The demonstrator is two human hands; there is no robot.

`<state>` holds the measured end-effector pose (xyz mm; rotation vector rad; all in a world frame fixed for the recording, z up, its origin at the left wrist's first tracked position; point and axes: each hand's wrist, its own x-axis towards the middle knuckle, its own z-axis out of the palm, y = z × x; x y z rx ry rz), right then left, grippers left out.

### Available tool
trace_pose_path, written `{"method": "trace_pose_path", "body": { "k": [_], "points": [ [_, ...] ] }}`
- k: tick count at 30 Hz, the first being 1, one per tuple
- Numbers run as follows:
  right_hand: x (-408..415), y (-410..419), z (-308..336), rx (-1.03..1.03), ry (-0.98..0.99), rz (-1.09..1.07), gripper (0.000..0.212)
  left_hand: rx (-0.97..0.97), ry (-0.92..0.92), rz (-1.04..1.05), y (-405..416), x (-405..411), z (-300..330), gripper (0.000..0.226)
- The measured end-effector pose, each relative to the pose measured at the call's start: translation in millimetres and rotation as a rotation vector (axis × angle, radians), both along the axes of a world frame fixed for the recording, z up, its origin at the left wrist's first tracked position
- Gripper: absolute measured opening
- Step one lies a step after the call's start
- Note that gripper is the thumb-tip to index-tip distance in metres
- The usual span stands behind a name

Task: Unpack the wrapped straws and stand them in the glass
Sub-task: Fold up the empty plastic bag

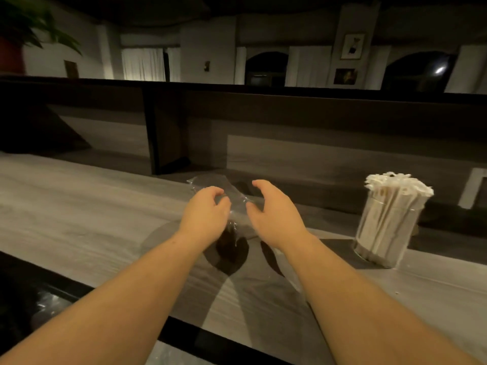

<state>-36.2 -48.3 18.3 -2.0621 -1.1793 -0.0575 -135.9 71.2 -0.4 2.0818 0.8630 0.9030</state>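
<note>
2 bare forearms reach forward over a pale wood-grain counter [79,222]. The left hand [204,213] pinches a clear, empty-looking plastic wrapper [210,184] between curled fingers and thumb; the film runs up and away from its fingertips. The right hand [274,212], just beside the film, has loosely curved fingers, holding nothing that can be made out. Well right of its fingers, slightly farther, stands the glass [387,233], packed with upright paper-wrapped straws [398,196]. The right hand is nearer.

2 bare forearms, no sleeves; left hand [204,210], right hand [274,212] ungloved.
</note>
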Motion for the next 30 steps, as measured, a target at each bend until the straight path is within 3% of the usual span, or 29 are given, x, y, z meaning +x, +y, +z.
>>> {"method": "trace_pose_path", "body": {
  "k": [5,7,9,12,15,18,21,24,27,30],
  "points": [
    [25,27,-35,-0.172,-0.011,0.004,0.058,0.07,0.261,0.115,18,19,-30,0.055],
    [31,31,-39,-0.351,-0.055,0.003,0.045,0.115,0.374,0.122,20,22,-30,0.059],
    [35,33,-40,-0.406,-0.017,0.005,0.034,0.137,0.41,0.115,21,22,-28,0.056],
    [37,25,-43,-0.157,0.203,-0.011,0.024,0.087,0.254,0.058,21,18,-30,0.042],
    [39,7,-40,0.108,0.441,-0.004,0.007,-0.136,-0.033,-0.053,20,6,-29,0.046],
    [44,-10,-27,0.354,0.812,0.057,0.014,-0.298,-0.225,-0.146,15,-7,-23,0.06],
    [45,-20,-19,0.429,1.131,0.13,0.028,-0.361,-0.348,-0.265,7,-12,-18,0.056],
    [40,-22,-19,0.45,1.145,0.195,0.046,-0.315,-0.372,-0.357,10,-13,-24,0.053],
    [40,-23,-18,0.423,1.136,0.22,0.036,-0.28,-0.36,-0.226,9,-10,-23,0.031],
    [43,-21,-23,0.386,1.043,0.242,0.034,-0.492,-0.44,-0.2,12,-10,-17,0.017]
  ]
}}
